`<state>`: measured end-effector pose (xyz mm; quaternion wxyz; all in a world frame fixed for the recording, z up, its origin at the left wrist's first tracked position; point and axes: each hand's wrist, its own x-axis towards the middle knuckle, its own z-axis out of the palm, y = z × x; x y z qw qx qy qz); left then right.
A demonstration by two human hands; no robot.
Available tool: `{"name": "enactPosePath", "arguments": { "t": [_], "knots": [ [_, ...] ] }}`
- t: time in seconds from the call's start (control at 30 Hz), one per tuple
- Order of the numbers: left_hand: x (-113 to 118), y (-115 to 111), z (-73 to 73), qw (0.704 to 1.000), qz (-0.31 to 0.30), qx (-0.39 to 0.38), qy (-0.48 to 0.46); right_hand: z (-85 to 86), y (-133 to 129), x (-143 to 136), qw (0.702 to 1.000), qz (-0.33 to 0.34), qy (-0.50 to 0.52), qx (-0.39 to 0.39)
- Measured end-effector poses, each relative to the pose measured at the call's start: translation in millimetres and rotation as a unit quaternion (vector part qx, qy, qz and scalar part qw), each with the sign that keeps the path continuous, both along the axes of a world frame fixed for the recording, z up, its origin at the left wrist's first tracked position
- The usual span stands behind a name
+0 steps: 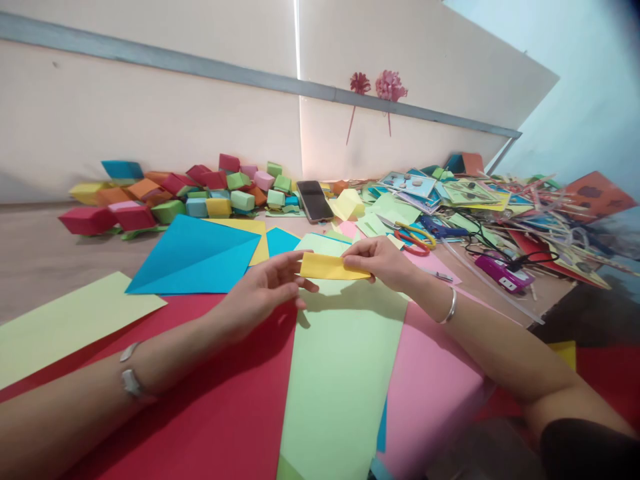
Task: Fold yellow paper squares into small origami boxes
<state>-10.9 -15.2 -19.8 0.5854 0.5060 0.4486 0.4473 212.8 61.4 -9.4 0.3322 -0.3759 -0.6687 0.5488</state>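
Note:
A folded yellow paper strip (325, 266) is held above the light green sheet (345, 347). My right hand (383, 262) pinches its right end, thumb in front and fingers behind. My left hand (273, 283) is at the strip's left end with fingers apart; its fingertips reach beside and partly behind the paper, and its thumb stands away from it. Beneath my left arm lies a large red sheet (210, 393). To the right of the green sheet is a pink sheet (430, 387).
Several small coloured paper boxes (135, 217) are piled at the back left. A creased blue sheet (200, 257) lies before them. A phone (314, 201), scissors (413, 238), a glue gun (443, 228) and a purple power socket (504, 273) are farther back and right, among paper scraps.

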Motion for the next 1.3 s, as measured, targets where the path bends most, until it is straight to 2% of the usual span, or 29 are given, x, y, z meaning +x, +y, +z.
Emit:
{"name": "enactPosePath", "arguments": {
  "t": [0.1,0.2,0.27,0.33,0.4,0.47,0.53,0.67,0.77,0.83,0.97,1.03,1.1,1.13,1.17,1.23,1.3],
  "knots": [
    [3.6,-6.3,1.9,0.998,-0.056,0.012,0.042,-4.1,-13.4,-9.1,0.997,0.042,0.023,-0.056],
    [5.4,-13.0,2.8,0.997,-0.056,0.014,0.055,-6.1,-27.3,-16.3,0.989,0.108,0.010,-0.100],
    [5.8,-15.5,2.8,0.997,-0.055,0.013,0.054,-5.0,-33.0,-17.8,0.993,0.103,-0.039,-0.042],
    [6.6,-16.4,3.1,0.997,-0.054,0.016,0.061,-3.0,-35.6,-17.2,0.990,0.063,-0.098,0.082],
    [8.3,-16.3,4.2,0.994,-0.043,0.035,0.091,-1.4,-36.5,-16.2,0.971,0.031,-0.136,0.193],
    [10.5,-16.1,5.7,0.989,-0.017,0.069,0.132,-1.2,-36.9,-15.8,0.960,0.027,-0.142,0.239],
    [12.4,-16.3,6.5,0.982,0.002,0.096,0.163,-1.9,-37.5,-16.0,0.959,0.035,-0.128,0.249],
    [13.8,-16.7,3.8,0.983,-0.003,0.084,0.165,-3.1,-38.8,-16.6,0.970,0.065,-0.102,0.209],
    [13.3,-16.0,1.0,0.989,0.009,0.044,0.144,-2.4,-38.8,-16.6,0.979,0.034,-0.096,0.179],
    [12.8,-15.2,0.0,0.993,0.031,0.039,0.108,-2.0,-37.8,-16.9,0.990,0.018,-0.068,0.123],
    [11.7,-14.5,0.4,0.997,0.039,0.006,0.061,-6.1,-34.1,-18.5,0.999,0.037,-0.004,-0.024],
    [11.5,-14.9,1.7,0.997,0.038,-0.013,0.064,-10.7,-32.9,-19.0,0.998,0.047,-0.016,-0.037],
    [11.5,-15.6,3.3,0.997,0.034,-0.025,0.069,-15.2,-32.8,-18.9,0.996,0.042,-0.067,0.047],
    [11.4,-15.9,3.9,0.997,0.034,-0.028,0.071,-16.9,-33.2,-18.7,0.986,0.035,-0.101,0.127],
    [11.3,-16.2,4.3,0.996,0.037,-0.027,0.072,-17.9,-33.9,-18.3,0.964,0.029,-0.137,0.225],
    [10.7,-16.5,4.4,0.996,0.047,-0.019,0.077,-18.2,-35.5,-17.8,0.883,0.021,-0.203,0.423],
    [10.0,-16.3,3.4,0.996,0.055,-0.016,0.074,-16.5,-37.4,-17.3,0.787,0.012,-0.250,0.564]
  ]
}}
